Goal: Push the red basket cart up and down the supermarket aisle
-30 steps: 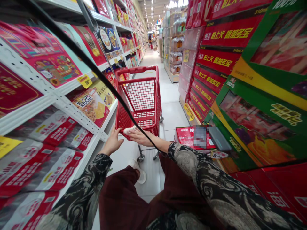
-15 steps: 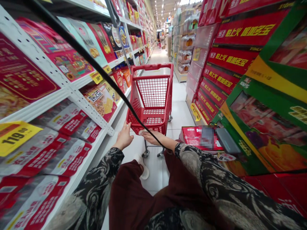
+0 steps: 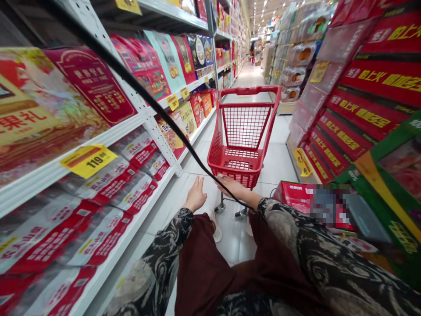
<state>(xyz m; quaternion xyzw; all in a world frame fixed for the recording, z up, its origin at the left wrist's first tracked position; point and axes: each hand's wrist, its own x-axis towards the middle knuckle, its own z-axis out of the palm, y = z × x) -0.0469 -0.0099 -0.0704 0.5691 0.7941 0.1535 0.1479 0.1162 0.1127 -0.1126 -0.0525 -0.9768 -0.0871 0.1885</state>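
Note:
A red plastic shopping cart [image 3: 243, 131] with grid sides and grey casters stands on the floor just ahead of me. Its basket shows only bare mesh. My left hand [image 3: 196, 195] hangs short of the cart's near left corner, fingers stretched and touching nothing. My right hand [image 3: 233, 186] lies at the cart's near lower edge with its fingers extended flat; whether it touches the plastic I cannot tell. A dark cord [image 3: 184, 136] runs diagonally across the view and over my right wrist.
White shelves [image 3: 158, 188] with bagged and boxed goods line the left side. A yellow price tag [image 3: 90, 160] reads 119. Stacked red drink cartons [image 3: 365, 105] and a green box [image 3: 391, 166] crowd the right. A red box [image 3: 292, 195] sits low there. The aisle [image 3: 246, 74] runs ahead.
The view has turned left, so the cart and shelves sit farther right. My left hand has come away from the cart's corner. My right hand stays by its near edge.

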